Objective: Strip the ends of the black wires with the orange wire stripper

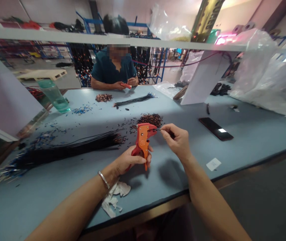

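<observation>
In the head view, the left hand's [129, 160] grip wraps the handles of the wire stripper [143, 142]. Right of the stripper, the right hand's [178, 137] grip pinches a thin black wire [159, 130], its long axis running sideways to the stripper's head. The wire bundle [70, 147] lies left of the stripper, nearer the left hand.

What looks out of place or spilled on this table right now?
Crumpled white tissue lies near the front edge of the table, below the left hand; it looks like stray litter. Blue scraps are strewn beside the green bottle, looking spilled rather than piled.
</observation>
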`<state>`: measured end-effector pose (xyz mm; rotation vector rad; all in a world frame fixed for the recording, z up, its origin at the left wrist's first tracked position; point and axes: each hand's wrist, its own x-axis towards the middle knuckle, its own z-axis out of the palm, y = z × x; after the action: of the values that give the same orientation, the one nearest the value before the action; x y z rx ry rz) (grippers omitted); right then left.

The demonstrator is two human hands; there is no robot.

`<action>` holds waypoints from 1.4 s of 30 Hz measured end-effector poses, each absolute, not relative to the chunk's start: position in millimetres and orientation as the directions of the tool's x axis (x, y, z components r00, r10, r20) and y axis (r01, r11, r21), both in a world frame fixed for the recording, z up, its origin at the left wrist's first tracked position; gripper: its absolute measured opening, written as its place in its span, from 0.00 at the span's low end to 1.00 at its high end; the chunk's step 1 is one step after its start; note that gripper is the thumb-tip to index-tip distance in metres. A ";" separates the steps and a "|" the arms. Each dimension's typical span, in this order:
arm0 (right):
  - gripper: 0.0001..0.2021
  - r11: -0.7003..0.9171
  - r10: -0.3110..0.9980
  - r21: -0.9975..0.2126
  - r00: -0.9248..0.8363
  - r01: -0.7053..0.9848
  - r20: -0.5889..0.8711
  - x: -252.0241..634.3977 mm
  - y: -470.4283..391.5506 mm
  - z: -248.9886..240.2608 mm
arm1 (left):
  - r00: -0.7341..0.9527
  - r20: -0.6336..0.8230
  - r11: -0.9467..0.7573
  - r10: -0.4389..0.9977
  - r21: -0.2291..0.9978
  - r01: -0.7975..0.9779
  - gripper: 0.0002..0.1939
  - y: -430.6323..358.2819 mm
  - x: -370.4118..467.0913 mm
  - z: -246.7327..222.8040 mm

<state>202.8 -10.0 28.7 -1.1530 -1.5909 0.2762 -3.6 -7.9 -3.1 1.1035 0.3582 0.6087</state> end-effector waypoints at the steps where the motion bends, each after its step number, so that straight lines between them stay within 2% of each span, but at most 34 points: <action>1: 0.06 0.503 0.777 -0.682 0.067 0.531 0.626 202.4 -10.3 29.1 | 0.785 0.029 0.310 0.619 0.909 -0.278 0.21 -7.8 -3.6 -3.2; 16: 0.05 0.544 0.720 -0.596 0.035 0.591 0.693 200.2 -10.7 28.3 | 0.776 0.009 0.315 0.630 0.911 -0.267 0.20 -7.1 -3.7 -4.0; 42: 0.07 0.548 0.729 -0.600 0.019 0.584 0.684 196.6 -11.9 28.1 | 0.799 0.017 0.311 0.601 0.916 -0.254 0.19 -6.9 -4.6 -5.3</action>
<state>196.6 -11.9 28.1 -1.1207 -1.6594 0.1611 -4.6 -6.9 -5.3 1.1217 0.3586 0.5806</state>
